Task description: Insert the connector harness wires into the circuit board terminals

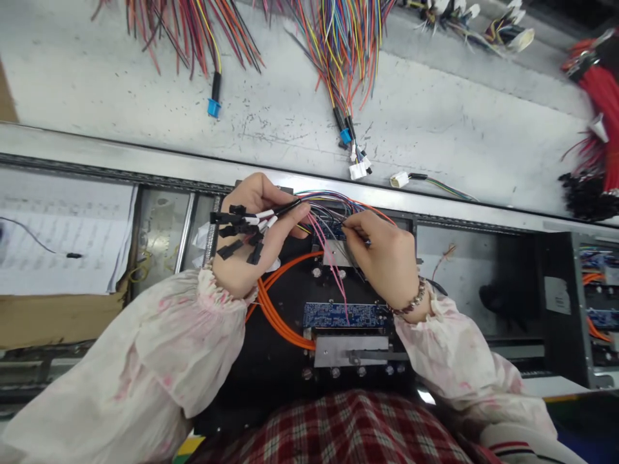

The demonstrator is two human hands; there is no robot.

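A bunch of thin coloured wires is pinched between the thumb and fingers of my left hand. Several black plug connectors on the wire ends hang over that palm. My right hand is closed at the upper circuit board, its fingertips among the wires; what exactly they grip is hidden. Pink wires run down from the bunch to a lower blue circuit board. Below that board sits a metal block. Thick orange cables curve along the left of the black base plate.
On the grey bench behind hang bundles of loose wires, with a white connector near the front edge. Red cables lie at the far right. Printed sheets lie at left, and another black unit stands at right.
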